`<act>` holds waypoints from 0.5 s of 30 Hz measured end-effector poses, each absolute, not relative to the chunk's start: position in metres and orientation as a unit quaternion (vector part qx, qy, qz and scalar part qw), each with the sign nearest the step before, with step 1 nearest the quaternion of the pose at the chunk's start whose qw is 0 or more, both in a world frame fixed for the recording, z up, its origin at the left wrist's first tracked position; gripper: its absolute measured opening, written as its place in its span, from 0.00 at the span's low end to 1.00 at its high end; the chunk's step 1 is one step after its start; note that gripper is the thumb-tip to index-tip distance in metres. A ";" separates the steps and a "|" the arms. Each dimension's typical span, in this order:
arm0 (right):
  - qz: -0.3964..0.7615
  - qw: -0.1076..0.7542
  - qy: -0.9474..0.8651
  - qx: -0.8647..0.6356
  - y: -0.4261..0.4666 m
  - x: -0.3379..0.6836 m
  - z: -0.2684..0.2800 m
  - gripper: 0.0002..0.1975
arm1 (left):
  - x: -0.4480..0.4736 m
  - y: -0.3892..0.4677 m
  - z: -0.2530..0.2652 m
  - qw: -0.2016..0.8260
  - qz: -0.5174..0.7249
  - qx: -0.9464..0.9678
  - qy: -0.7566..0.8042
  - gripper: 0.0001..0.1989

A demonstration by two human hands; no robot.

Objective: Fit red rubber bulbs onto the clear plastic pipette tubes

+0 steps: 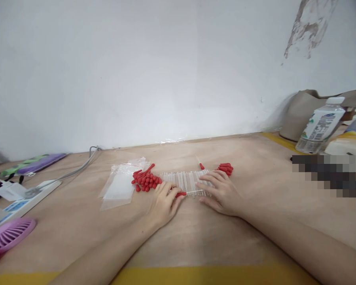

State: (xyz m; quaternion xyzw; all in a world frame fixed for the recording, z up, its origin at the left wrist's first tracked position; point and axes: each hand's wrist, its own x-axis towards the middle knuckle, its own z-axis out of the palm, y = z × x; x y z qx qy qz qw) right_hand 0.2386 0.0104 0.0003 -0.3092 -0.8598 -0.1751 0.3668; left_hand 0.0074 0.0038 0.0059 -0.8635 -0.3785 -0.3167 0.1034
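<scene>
My left hand (pixel 166 201) is closed in a pinch on a red rubber bulb (pixel 181 194), whose end points right towards several thin clear tubes (pixel 182 181). The tubes lie side by side in a row between my hands. Over the row's right end my right hand (pixel 224 194) rests with its fingers apart, touching or just above the tubes. Beside my left hand is a pile of red rubber bulbs (pixel 148 181). A smaller group of red bulbs (pixel 226 168) lies behind my right hand. One red bulb on a thin tube (pixel 201 166) lies behind the row.
Clear plastic bags (pixel 118 186) lie left of the pile. Further left are a power strip (pixel 38 194) with a grey cable, a pink fan (pixel 13 235) and a purple pouch (pixel 43 163). A bottle (pixel 320 124) and a beige bag (pixel 298 113) stand at the right by the wall.
</scene>
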 end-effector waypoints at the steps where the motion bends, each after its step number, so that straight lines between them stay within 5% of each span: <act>1: -0.177 0.362 -0.865 -0.301 0.010 0.236 0.000 0.15 | 0.009 0.002 0.005 0.112 -0.321 -0.864 -0.372 0.07; 15: -0.137 0.377 -0.869 -0.291 0.008 0.225 -0.008 0.06 | 0.020 0.009 0.003 0.090 -0.333 -0.907 -0.241 0.11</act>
